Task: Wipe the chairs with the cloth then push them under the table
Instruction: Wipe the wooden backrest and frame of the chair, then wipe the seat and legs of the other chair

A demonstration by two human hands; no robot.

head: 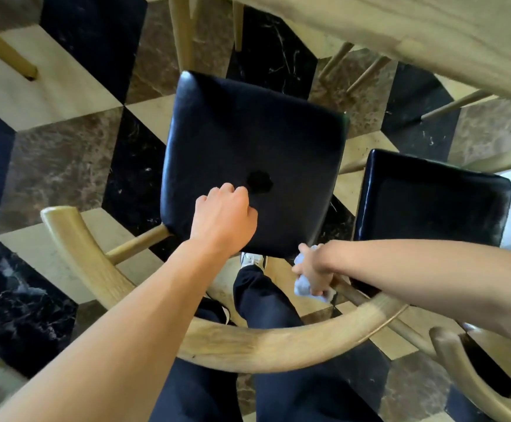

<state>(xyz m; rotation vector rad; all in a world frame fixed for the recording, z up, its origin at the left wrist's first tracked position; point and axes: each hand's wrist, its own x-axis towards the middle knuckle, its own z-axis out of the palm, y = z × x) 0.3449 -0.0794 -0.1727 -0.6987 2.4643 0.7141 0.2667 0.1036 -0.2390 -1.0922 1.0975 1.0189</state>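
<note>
Left hand point(225, 216) fisted on chair point(248, 159) seat, seat front toward table point(430, 35), right hand point(313, 271) clutching cloth point(303, 286)

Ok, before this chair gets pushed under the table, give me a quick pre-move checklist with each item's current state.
1. Cloth in right hand: ok, bunched in its fingers.
2. Right hand steadying the chair's frame: ok, on a wooden rail behind the seat.
3. Left hand clear of seat: not ok, curled over it.
4. Seat wiped clean: cannot tell; dark spot mid-seat.
5. Chair under table: not ok, seat fully out.
6. Neighbouring chair apart: ok, gap visible.
</note>
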